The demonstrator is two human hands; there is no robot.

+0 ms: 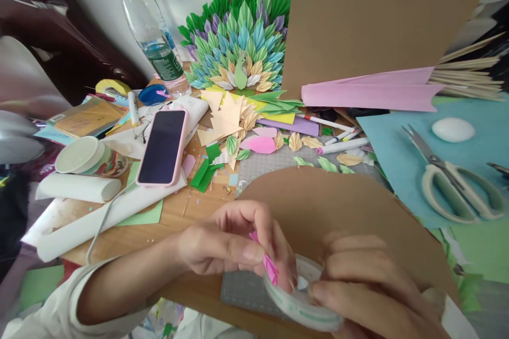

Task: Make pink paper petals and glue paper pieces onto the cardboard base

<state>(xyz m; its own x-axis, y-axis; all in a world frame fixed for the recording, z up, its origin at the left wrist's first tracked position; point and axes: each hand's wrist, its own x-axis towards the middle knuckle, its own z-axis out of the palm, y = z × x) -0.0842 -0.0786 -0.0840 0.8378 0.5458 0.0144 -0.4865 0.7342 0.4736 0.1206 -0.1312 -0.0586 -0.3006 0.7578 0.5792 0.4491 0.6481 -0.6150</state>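
My left hand (233, 246) pinches a small folded pink paper piece (269, 264) between thumb and fingers, right at the edge of a roll of clear tape (304, 304). My right hand (369, 288) is curled around that tape roll and holds it low at the front, over a brown card sheet (318, 201). The pink piece touches the roll's rim. A grey cutting mat (242, 291) lies under both hands.
A phone in a pink case (163, 146) lies left of centre, beside white paper rolls (79, 188) and a cup (85, 156). A folded-paper peacock (238, 45) and water bottles (149, 32) stand behind. Scissors (453, 180) rest on blue paper at right, near pink paper (369, 92).
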